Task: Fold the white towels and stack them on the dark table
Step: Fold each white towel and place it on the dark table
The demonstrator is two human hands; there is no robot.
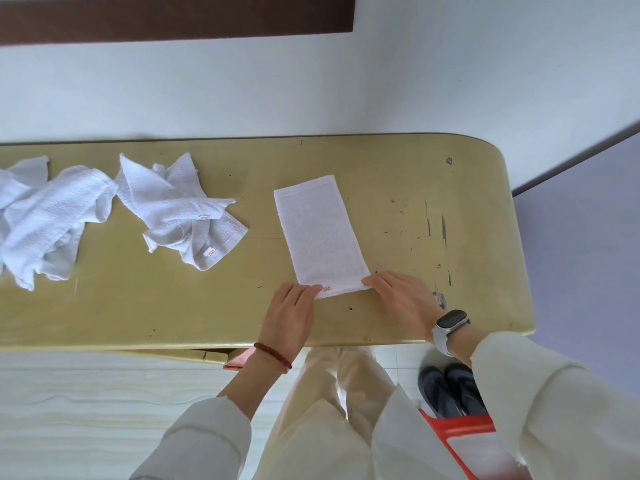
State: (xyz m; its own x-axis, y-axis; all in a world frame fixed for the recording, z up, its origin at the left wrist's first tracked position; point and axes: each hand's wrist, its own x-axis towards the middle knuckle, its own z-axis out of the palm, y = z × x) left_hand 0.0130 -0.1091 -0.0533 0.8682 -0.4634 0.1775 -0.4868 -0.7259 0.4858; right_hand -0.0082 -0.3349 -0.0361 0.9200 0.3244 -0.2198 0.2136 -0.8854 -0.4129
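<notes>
Clearly the folded towel [320, 233] is light, soft terry: it lies flat as a long strip near the right end of the table [398, 188], its near short end close to the front edge. Both hands sit on that end. The left hand [290, 315] rests with fingers nearly straight on the near left corner; the right hand [401, 297] lies likewise on the near right corner, and whether either pinches the cloth I cannot tell. Limp cloth sags, so both near corners are probably the best hold. Crumpled towels [104, 213] lie toward the left end.
</notes>
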